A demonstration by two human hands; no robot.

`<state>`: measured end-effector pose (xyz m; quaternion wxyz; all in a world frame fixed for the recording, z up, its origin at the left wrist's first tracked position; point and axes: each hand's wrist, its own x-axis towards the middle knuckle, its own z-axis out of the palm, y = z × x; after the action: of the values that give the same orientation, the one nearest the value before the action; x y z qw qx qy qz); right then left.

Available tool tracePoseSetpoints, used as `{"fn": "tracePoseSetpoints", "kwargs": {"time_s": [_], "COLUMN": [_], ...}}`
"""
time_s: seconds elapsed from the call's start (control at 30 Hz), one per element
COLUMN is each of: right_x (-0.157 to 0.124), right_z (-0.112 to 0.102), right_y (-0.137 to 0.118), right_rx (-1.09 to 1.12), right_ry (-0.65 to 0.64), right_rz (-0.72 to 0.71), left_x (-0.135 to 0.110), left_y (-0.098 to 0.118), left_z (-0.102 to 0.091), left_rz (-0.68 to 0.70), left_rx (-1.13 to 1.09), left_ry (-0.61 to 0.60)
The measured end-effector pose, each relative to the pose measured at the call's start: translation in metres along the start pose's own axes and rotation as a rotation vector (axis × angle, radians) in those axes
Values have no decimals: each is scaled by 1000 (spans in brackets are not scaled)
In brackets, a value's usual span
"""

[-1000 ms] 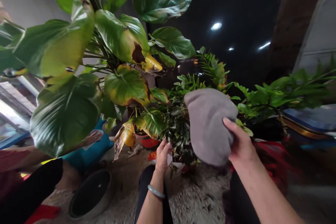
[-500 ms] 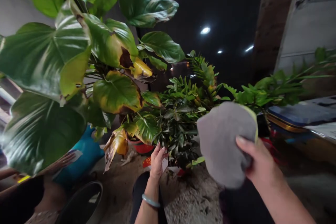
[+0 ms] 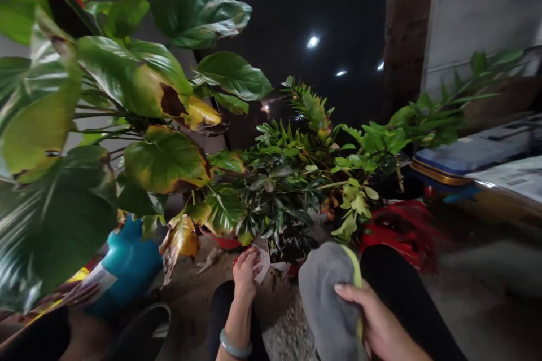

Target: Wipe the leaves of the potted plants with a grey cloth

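Note:
A flat, soft-looking grey piece [image 3: 328, 296] with a rounded outline and a yellow-green edge is in my right hand [image 3: 368, 316]. My thumb lies across its face, the other fingers behind it. My left hand [image 3: 245, 271], below a bracelet [image 3: 235, 345], is raised above my knee with its fingers curled in. Right beside those fingers is a white card-like piece [image 3: 263, 262] with faint marks, and some red shows around them. Whether the left fingers grip the card is unclear. Just beyond stands a dark-leaved plant [image 3: 279, 203].
Large leaves [image 3: 167, 161], some browned, fill the left side. Behind them a person's hand [image 3: 78, 296] shows near a teal object [image 3: 133, 254] and a dark round-rimmed container [image 3: 144, 327]. To the right are a red bag [image 3: 398, 231] and a low surface with a blue tray-like object [image 3: 449, 161].
My right hand has lowered the grey piece and drawn it closer, turning it so its yellow-green edge shows more. The red bag has come into fuller view. My left hand stays close to its place.

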<state>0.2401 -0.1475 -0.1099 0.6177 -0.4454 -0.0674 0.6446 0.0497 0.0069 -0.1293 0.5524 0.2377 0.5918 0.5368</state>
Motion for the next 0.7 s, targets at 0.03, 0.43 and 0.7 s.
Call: {"fn": "tracePoseSetpoints", "kwargs": {"time_s": [0.03, 0.43, 0.7], "right_x": [-1, 16, 25], "right_z": [3, 27, 7], "right_y": [-9, -31, -48], "right_rx": [1, -339, -520], "right_ry": [-4, -50, -264], "right_rz": [-37, -358, -574], "left_x": [-11, -120, -116], "left_y": [-3, -37, -20], "left_z": [0, 41, 48], "left_rz": [-32, -98, -140], "left_rx": [3, -42, 71], "left_ry": [-24, -552, -487]}}
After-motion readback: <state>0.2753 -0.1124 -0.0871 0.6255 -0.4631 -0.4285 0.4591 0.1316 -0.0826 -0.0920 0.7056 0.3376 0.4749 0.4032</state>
